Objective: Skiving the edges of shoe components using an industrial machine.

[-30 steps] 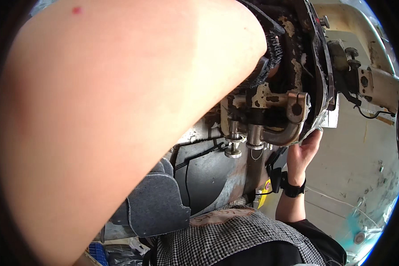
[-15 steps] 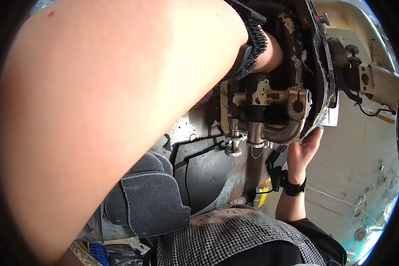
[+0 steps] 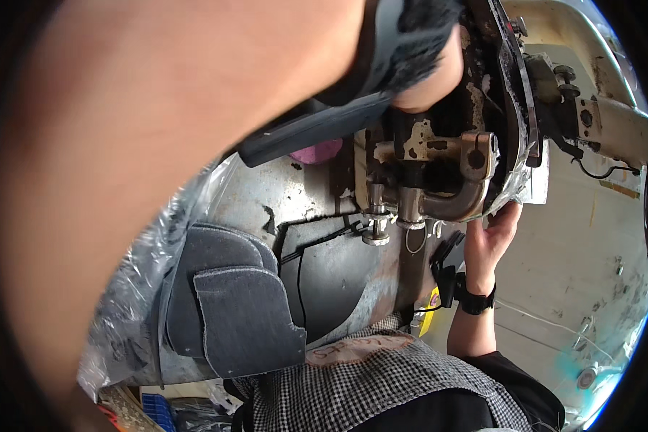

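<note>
My left forearm crosses the upper left close to the view, a dark strapped device at its wrist. Past the strap, my left hand reaches in behind the machine's metal arm; its fingers are hidden. At the machine's lower right edge, my right hand is raised, wearing a dark wristband. Its fingers curl up against the edge beside clear plastic film; what they hold is hidden. Between the hands sits a worn metal bracket with knurled screws.
Dark grey cut pieces lie stacked on the metal surface at lower left, beside crumpled clear plastic. A pink lump lies near the left wrist. A pale machine body curves along the right. A checked apron shows below.
My left forearm has drawn up and left and turned, bringing its strapped device, the pink lump and the crumpled plastic into view. My right hand stays at the machine's edge.
</note>
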